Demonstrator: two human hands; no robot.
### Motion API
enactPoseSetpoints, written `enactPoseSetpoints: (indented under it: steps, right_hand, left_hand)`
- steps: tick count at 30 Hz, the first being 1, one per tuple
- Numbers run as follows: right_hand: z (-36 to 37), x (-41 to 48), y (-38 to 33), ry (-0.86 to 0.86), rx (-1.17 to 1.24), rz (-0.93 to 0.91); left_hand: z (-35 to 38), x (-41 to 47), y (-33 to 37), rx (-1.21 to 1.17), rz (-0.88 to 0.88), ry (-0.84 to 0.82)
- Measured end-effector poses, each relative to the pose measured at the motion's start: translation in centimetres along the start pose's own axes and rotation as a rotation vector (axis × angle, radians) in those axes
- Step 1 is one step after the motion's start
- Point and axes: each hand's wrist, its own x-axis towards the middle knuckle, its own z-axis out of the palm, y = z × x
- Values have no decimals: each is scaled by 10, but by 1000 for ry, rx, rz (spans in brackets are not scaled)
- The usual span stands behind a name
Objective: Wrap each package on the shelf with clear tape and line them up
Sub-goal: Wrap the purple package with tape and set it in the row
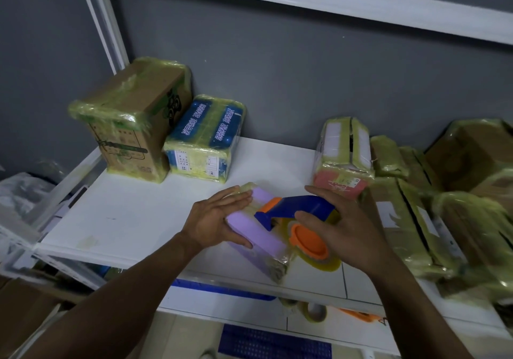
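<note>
The purple package (266, 245) lay near the front edge of the shelf (133, 214). Our left hand (216, 220) pressed flat on it, fingers straight, while our right hand (341, 231) gripped the tape dispenser (294, 208) against it.

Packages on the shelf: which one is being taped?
The purple package, the only one touched: the left hand presses it, the right hand holds the dispenser on it.

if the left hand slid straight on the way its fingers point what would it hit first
Likely the pink and white package, after crossing bare shelf; the tape dispenser seems just right of that line, though depth is unclear.
</note>
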Motion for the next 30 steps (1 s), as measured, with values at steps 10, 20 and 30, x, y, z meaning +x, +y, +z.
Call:
enactPoseSetpoints:
  steps: [10,20,30]
  right_hand:
    - [17,6,-4,-62,-32,15]
    - [29,13,-9,-38,6,14]
    - [23,9,-10,-23,58,17]
  left_hand:
    - [-9,5,-15,61,77,-3]
    - [-11,7,-3,65,-7,-270]
    - [-5,9,2,134,71,-37]
